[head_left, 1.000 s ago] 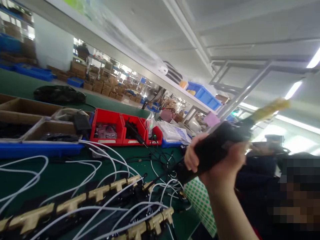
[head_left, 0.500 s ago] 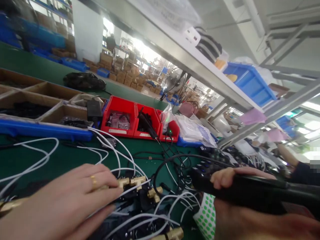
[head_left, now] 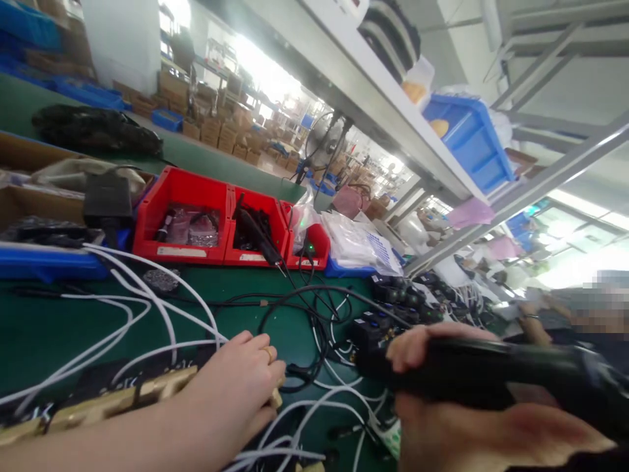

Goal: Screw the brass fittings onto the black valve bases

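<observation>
My left hand (head_left: pixel 240 387), with a gold ring, reaches over the bench with its fingers curled around a brass fitting (head_left: pixel 277 397); most of that fitting is hidden under the fingers. Beside my left forearm lies a row of brass fittings (head_left: pixel 115 400) on black parts, with white cables (head_left: pixel 162 321) running from them. More white cables (head_left: pixel 314 410) loop between my hands. My right hand (head_left: pixel 462 419) is wrapped round a thick black cylindrical tool (head_left: pixel 496 367), blurred, lying roughly level. A black cord (head_left: pixel 339 289) arcs behind it.
Red bins (head_left: pixel 184 216) with bagged parts and a black pen-shaped tool (head_left: pixel 258 233) stand at the back. Left of them is a blue-edged divided tray (head_left: pixel 44 259). White bags (head_left: pixel 356 239) and black devices (head_left: pixel 393 295) lie rightward. A shelf (head_left: pixel 363 85) overhangs; another person's arm (head_left: pixel 533 321) is at right.
My left hand has moved right along the brass fittings and now curls around one. My right hand still holds the black tool, a little further left in view. The whole view has shifted rightward.
</observation>
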Tool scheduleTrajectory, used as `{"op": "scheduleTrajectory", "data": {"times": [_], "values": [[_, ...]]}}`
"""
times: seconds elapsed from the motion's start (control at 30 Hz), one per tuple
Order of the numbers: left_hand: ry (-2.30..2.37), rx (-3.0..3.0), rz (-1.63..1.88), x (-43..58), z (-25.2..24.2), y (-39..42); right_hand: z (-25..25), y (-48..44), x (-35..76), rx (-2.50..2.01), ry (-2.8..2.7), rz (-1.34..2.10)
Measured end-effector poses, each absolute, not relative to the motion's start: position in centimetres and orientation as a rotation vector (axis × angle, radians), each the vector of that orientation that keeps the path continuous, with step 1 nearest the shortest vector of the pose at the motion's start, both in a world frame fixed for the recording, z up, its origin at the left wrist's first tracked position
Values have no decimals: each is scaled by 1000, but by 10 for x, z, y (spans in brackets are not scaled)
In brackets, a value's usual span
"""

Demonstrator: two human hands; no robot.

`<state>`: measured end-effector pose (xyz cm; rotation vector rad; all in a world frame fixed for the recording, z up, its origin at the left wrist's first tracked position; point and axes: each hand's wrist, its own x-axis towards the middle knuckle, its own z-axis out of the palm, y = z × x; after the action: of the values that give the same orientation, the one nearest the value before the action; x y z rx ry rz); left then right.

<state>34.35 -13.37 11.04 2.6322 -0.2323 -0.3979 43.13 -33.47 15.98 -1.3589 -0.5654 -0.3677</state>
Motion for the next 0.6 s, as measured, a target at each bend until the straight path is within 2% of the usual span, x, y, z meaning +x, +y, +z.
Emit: {"op": "scheduleTrajectory", "data": {"times": [0.1, 0.23, 0.47, 0.6], "values": [[-264, 2634, -407, 347, 112, -135, 151, -312, 414, -1302, -523, -247], [-347, 2658, -370, 353, 113, -129, 152, -329, 412, -1248, -566, -193], [-443, 2673, -213, 359, 99, -122, 159, -347, 444, -1024, -960, 297], [-499, 2695, -270, 361, 101, -121, 158, -321, 440, -1005, -1133, 378]]}}
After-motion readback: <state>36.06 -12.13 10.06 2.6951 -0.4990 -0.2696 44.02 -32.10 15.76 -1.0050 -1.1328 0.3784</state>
